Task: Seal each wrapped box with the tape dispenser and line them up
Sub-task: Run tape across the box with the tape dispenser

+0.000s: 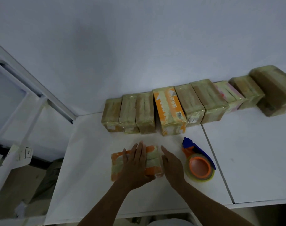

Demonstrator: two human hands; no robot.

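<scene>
From my remote seat I see the wrapped box (117, 165) lying flat on the white table (90, 185), near the front edge and left of centre. The left hand (135, 165) lies palm-down on top of it, fingers straight and close together. The right hand (172, 167) stands against the box's right end, fingers straight and together, gripping nothing. Just right of that hand, not touched, the tape dispenser (198, 162) lies on the table, blue with an orange hub and a roll of clear tape. Farther back, a row of wrapped boxes (170, 110) stands side by side against the far wall (139, 46), running off to the right.
</scene>
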